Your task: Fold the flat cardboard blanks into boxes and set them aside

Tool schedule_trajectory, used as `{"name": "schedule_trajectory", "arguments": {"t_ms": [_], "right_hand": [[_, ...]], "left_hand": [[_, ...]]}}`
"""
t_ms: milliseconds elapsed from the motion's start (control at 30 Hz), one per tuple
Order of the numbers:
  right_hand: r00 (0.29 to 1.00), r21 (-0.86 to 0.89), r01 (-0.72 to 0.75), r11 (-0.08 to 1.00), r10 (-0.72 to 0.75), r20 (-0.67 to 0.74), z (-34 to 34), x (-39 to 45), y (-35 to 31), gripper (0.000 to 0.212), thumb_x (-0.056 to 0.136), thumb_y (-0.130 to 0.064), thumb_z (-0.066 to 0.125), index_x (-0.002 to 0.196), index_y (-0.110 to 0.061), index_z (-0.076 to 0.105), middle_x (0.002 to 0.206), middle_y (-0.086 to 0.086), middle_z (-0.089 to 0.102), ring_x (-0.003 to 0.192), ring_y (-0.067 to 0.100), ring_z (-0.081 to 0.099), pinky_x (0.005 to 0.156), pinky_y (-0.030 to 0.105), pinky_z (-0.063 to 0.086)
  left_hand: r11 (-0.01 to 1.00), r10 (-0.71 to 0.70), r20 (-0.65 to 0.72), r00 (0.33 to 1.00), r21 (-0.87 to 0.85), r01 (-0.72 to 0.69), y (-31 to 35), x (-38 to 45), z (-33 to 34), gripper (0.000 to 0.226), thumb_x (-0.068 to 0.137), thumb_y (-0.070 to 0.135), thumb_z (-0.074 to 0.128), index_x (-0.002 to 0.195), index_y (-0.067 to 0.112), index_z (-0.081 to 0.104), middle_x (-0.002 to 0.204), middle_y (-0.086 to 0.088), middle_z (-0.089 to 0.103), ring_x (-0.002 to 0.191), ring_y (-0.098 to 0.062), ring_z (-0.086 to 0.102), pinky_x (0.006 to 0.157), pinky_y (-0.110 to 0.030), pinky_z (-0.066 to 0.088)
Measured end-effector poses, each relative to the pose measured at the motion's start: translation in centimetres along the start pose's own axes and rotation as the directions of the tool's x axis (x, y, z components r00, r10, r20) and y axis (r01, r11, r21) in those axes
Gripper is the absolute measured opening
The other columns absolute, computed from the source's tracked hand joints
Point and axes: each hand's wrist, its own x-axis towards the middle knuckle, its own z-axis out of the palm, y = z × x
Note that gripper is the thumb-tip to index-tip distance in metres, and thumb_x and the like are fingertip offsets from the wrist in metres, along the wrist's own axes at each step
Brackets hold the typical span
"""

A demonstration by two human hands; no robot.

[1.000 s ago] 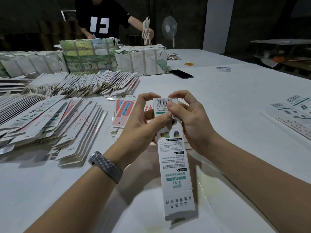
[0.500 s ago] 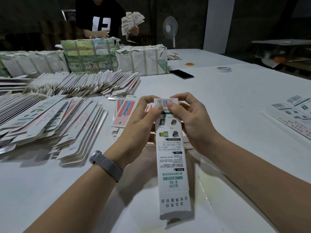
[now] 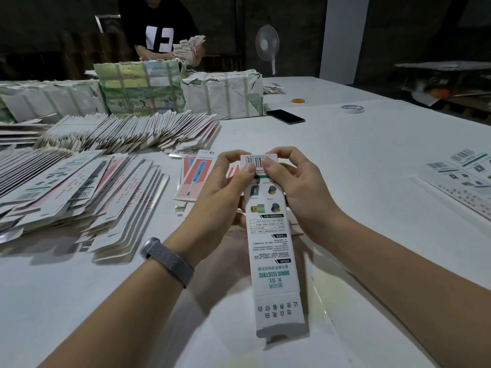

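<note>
Box point(image 3: 268, 235), both hands point(image 3: 265, 187) pinching far end

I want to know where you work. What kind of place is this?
Probably a packing workshop. Heaps of flat box blanks cover a big white table, strapped bundles wait behind, and both hands fold one box.

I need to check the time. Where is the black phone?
The black phone lies flat on the white table, far centre, just right of the wrapped white bundle.
</note>
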Motion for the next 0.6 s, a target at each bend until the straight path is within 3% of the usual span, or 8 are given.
{"name": "schedule_trajectory", "arguments": {"t_ms": [100,200,333,500,600], "right_hand": [[1.0,-0.069,0.002,0.998,-0.004,-0.03,0.0,0.1,0.4,0.008,0.099,-0.024,0.061,0.107,-0.026,0.058,0.093,0.009,0.072,0.071,0.019,0.073,0.064,0.033,0.059],[0.992,-0.303,0.036,0.952,-0.072,-0.108,-0.2,0.3,0.5,0.018,0.096,-0.033,0.065,0.112,-0.033,0.057,0.102,-0.002,0.065,0.079,0.017,0.073,0.074,0.039,0.061],[0.979,-0.507,0.1,0.856,-0.175,-0.102,-0.1,-0.1,0.3,0.024,0.092,-0.038,0.068,0.115,-0.033,0.061,0.11,-0.008,0.061,0.088,0.012,0.066,0.074,0.034,0.06],[0.996,-0.551,0.084,0.831,-0.076,0.037,0.2,-0.7,0.0,0.058,0.072,-0.055,0.067,0.124,-0.03,0.065,0.115,-0.018,0.057,0.089,-0.006,0.059,0.075,0.008,0.046],[0.999,-0.519,0.033,0.854,-0.015,0.039,0.1,-0.5,-0.3,0.065,0.067,-0.056,0.069,0.126,-0.031,0.063,0.118,-0.017,0.058,0.087,-0.007,0.062,0.073,0.01,0.049]], "left_hand": [[1.0,0.006,-0.025,1.0,0.002,-0.006,0.0,0.0,0.0,0.012,0.105,0.031,0.052,0.116,0.032,0.053,0.08,-0.006,0.074,0.062,-0.021,0.07,0.044,-0.028,0.05],[1.0,0.0,-0.055,0.999,0.016,0.001,-0.2,0.2,0.0,0.011,0.102,0.034,0.056,0.114,0.035,0.055,0.081,-0.008,0.073,0.062,-0.024,0.066,0.043,-0.028,0.049],[0.998,0.037,-0.114,0.993,0.051,-0.031,-0.6,0.4,-0.3,0.012,0.101,0.037,0.06,0.11,0.035,0.054,0.066,0.002,0.068,0.046,-0.013,0.06,0.036,-0.023,0.042],[0.993,0.097,-0.186,0.978,0.079,-0.083,-0.8,0.6,-0.8,0.037,0.085,0.058,0.069,0.109,0.034,0.055,0.057,0.008,0.056,0.037,-0.009,0.047,0.034,-0.022,0.035],[0.994,0.103,-0.159,0.982,0.053,-0.096,-1.0,0.7,-0.7,0.036,0.087,0.055,0.062,0.116,0.033,0.056,0.057,0.011,0.054,0.042,-0.008,0.05,0.037,-0.022,0.04]]}}
